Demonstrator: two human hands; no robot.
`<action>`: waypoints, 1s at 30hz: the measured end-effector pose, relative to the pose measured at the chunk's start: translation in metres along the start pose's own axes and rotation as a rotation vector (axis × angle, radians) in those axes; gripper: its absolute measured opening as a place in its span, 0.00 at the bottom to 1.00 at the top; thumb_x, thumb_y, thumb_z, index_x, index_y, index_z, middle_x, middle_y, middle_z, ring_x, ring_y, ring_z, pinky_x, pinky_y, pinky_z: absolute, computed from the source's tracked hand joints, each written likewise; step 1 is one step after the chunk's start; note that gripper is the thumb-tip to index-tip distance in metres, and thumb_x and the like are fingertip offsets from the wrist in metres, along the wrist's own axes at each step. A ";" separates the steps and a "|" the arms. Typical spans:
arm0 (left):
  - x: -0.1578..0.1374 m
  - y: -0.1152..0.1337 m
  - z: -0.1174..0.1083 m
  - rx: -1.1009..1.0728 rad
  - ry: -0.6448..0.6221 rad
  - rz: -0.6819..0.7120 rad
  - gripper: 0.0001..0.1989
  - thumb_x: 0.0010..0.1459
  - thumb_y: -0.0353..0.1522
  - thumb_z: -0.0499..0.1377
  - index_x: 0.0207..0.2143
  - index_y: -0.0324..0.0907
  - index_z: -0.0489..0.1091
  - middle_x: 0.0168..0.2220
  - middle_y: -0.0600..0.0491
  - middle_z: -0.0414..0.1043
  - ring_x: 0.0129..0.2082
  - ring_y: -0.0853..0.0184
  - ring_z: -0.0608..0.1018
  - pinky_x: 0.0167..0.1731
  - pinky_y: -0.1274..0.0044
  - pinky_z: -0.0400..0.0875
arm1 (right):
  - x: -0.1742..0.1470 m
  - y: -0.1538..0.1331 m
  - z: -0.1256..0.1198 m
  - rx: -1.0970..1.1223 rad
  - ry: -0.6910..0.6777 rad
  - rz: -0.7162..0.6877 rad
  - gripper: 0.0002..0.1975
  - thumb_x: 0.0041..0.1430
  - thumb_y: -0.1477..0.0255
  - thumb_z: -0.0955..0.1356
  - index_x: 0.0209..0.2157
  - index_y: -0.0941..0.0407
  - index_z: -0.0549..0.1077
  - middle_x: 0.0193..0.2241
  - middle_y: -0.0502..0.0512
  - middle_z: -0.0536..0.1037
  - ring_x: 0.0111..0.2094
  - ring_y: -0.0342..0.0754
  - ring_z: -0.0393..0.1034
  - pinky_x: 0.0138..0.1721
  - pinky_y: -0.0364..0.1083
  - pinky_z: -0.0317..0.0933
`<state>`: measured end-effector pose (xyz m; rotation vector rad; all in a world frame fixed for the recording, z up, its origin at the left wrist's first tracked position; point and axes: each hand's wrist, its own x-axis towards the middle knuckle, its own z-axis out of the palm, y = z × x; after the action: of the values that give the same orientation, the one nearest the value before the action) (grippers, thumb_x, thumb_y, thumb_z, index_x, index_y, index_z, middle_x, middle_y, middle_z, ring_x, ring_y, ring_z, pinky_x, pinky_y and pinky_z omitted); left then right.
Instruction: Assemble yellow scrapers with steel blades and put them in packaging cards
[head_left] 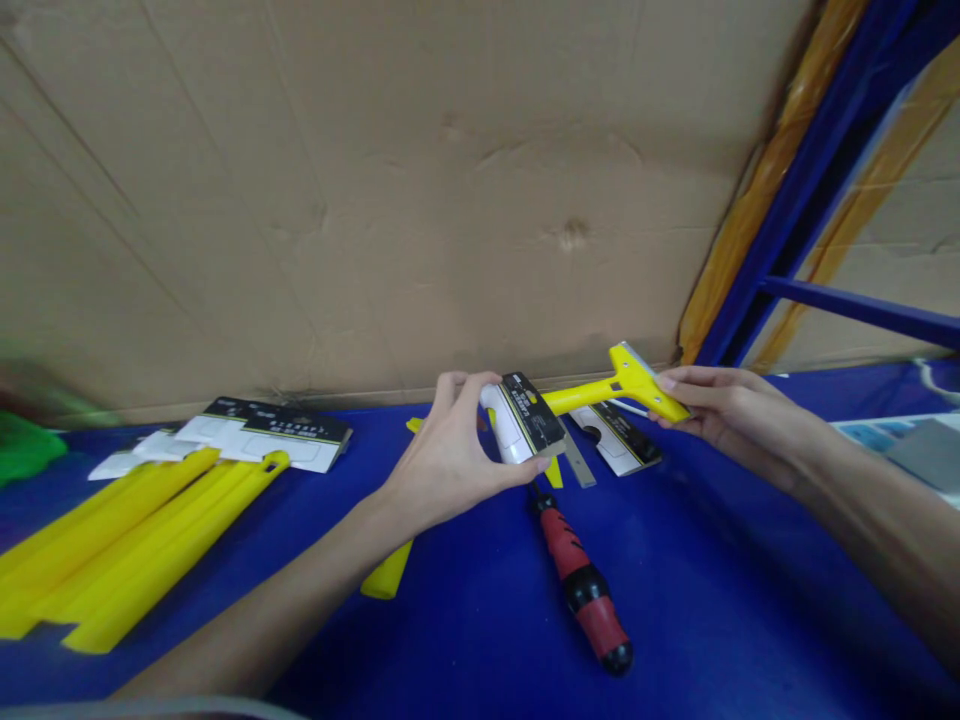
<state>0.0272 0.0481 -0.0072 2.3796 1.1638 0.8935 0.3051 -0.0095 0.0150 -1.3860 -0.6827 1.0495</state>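
Note:
My left hand (450,455) is closed around a black-and-white packaging card (529,415), thumb below and fingers on top. A yellow scraper (636,385) has its handle end at this card; whether the handle passes through it, I cannot tell. At the scraper's wide head, my right hand (739,410) pinches the lower corner. Beneath the hands lie a red-and-black handled screwdriver (581,585), a flat grey metal strip (577,465) and another packaging card (622,440). A yellow piece (390,568) lies partly hidden under my left wrist.
Several yellow handles (172,545) with cards (289,437) lie overlapping on the blue table (465,650) at left. Something green (26,450) is at the far left edge. Cardboard (390,200) stands behind; a blue metal frame (795,190) rises at right, near a grey block (926,455).

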 end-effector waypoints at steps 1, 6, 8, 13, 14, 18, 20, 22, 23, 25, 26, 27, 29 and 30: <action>-0.001 -0.001 -0.001 0.008 -0.027 0.033 0.44 0.47 0.51 0.73 0.61 0.45 0.63 0.58 0.45 0.61 0.55 0.54 0.76 0.60 0.58 0.74 | 0.001 0.001 -0.001 -0.001 -0.005 0.004 0.17 0.62 0.87 0.68 0.21 0.59 0.79 0.27 0.60 0.84 0.24 0.44 0.77 0.26 0.36 0.75; -0.007 -0.003 -0.008 -0.013 -0.084 0.106 0.47 0.48 0.45 0.73 0.66 0.46 0.58 0.64 0.44 0.58 0.65 0.53 0.69 0.68 0.58 0.65 | 0.004 0.007 -0.001 -0.004 -0.029 0.054 0.17 0.60 0.88 0.67 0.24 0.59 0.81 0.29 0.64 0.85 0.25 0.47 0.80 0.27 0.37 0.76; -0.008 -0.003 -0.011 -0.039 -0.080 0.085 0.47 0.48 0.45 0.73 0.67 0.46 0.58 0.64 0.44 0.58 0.65 0.53 0.69 0.67 0.58 0.65 | 0.002 0.008 0.002 -0.004 -0.039 0.058 0.16 0.59 0.88 0.67 0.24 0.59 0.81 0.29 0.63 0.85 0.25 0.47 0.79 0.26 0.37 0.76; -0.009 -0.003 -0.015 -0.168 -0.097 -0.050 0.45 0.48 0.47 0.74 0.65 0.47 0.62 0.62 0.44 0.63 0.56 0.54 0.75 0.57 0.57 0.75 | -0.002 0.008 0.008 0.007 -0.041 -0.059 0.15 0.58 0.87 0.69 0.23 0.58 0.82 0.27 0.59 0.84 0.24 0.44 0.78 0.26 0.35 0.75; -0.009 -0.004 -0.016 -0.185 -0.097 -0.068 0.45 0.47 0.48 0.74 0.64 0.47 0.63 0.62 0.44 0.63 0.55 0.54 0.76 0.54 0.57 0.77 | -0.002 0.009 0.008 0.009 -0.036 -0.086 0.14 0.58 0.87 0.70 0.24 0.58 0.82 0.27 0.58 0.84 0.24 0.44 0.78 0.26 0.35 0.75; -0.008 -0.005 -0.017 -0.312 -0.118 -0.128 0.41 0.47 0.47 0.74 0.60 0.46 0.67 0.63 0.43 0.65 0.53 0.53 0.77 0.50 0.59 0.78 | -0.001 0.010 0.007 0.011 -0.032 -0.139 0.13 0.57 0.86 0.71 0.26 0.57 0.83 0.26 0.57 0.83 0.24 0.44 0.77 0.27 0.35 0.74; -0.008 -0.004 -0.019 -0.438 -0.156 -0.208 0.39 0.48 0.46 0.72 0.61 0.46 0.67 0.60 0.43 0.70 0.52 0.52 0.78 0.47 0.60 0.79 | -0.001 0.011 0.007 0.005 -0.044 -0.130 0.11 0.56 0.86 0.72 0.25 0.58 0.82 0.25 0.58 0.83 0.24 0.45 0.77 0.27 0.37 0.75; -0.006 -0.004 -0.023 -0.568 -0.213 -0.284 0.37 0.51 0.47 0.69 0.61 0.46 0.67 0.53 0.45 0.77 0.47 0.52 0.81 0.43 0.60 0.79 | -0.002 0.011 0.008 0.005 -0.057 -0.131 0.09 0.53 0.85 0.74 0.25 0.58 0.82 0.25 0.58 0.82 0.25 0.45 0.78 0.28 0.37 0.75; -0.005 -0.004 -0.025 -0.635 -0.247 -0.310 0.34 0.53 0.47 0.68 0.60 0.46 0.69 0.50 0.45 0.79 0.45 0.52 0.82 0.41 0.61 0.79 | -0.002 0.012 0.008 0.014 -0.065 -0.148 0.08 0.52 0.84 0.75 0.25 0.58 0.82 0.26 0.57 0.83 0.25 0.45 0.78 0.29 0.37 0.75; -0.003 -0.005 -0.028 -0.781 -0.296 -0.350 0.26 0.56 0.48 0.66 0.52 0.45 0.75 0.49 0.46 0.80 0.42 0.55 0.83 0.38 0.64 0.79 | -0.003 0.011 0.008 0.044 -0.077 -0.205 0.07 0.52 0.82 0.76 0.26 0.57 0.82 0.26 0.55 0.83 0.25 0.44 0.77 0.31 0.37 0.75; -0.002 -0.006 -0.030 -0.849 -0.306 -0.371 0.23 0.56 0.49 0.65 0.49 0.45 0.76 0.50 0.46 0.80 0.40 0.56 0.83 0.37 0.65 0.79 | -0.003 0.010 0.009 0.061 -0.070 -0.231 0.07 0.52 0.82 0.76 0.26 0.56 0.82 0.26 0.54 0.83 0.25 0.44 0.77 0.32 0.38 0.75; -0.001 -0.007 -0.031 -0.899 -0.309 -0.395 0.22 0.57 0.49 0.65 0.46 0.44 0.77 0.51 0.45 0.79 0.39 0.57 0.84 0.36 0.66 0.79 | -0.004 0.009 0.009 0.078 -0.052 -0.250 0.07 0.53 0.82 0.75 0.27 0.56 0.81 0.26 0.53 0.83 0.25 0.44 0.77 0.34 0.39 0.75; 0.000 -0.010 -0.033 -0.927 -0.296 -0.427 0.23 0.57 0.51 0.65 0.45 0.44 0.77 0.53 0.44 0.79 0.37 0.57 0.84 0.36 0.64 0.80 | -0.004 0.007 0.009 0.102 0.006 -0.252 0.09 0.56 0.83 0.73 0.26 0.56 0.80 0.26 0.53 0.82 0.25 0.43 0.76 0.36 0.40 0.76; 0.000 -0.011 -0.033 -0.897 -0.288 -0.420 0.24 0.57 0.51 0.65 0.47 0.44 0.76 0.53 0.44 0.78 0.38 0.56 0.84 0.38 0.63 0.81 | -0.004 0.005 0.009 0.109 0.034 -0.239 0.11 0.58 0.84 0.71 0.26 0.56 0.80 0.27 0.53 0.82 0.24 0.43 0.76 0.35 0.40 0.76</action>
<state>-0.0010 0.0562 0.0112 1.4127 0.8400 0.6870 0.2949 -0.0099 0.0119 -1.1934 -0.7354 0.8591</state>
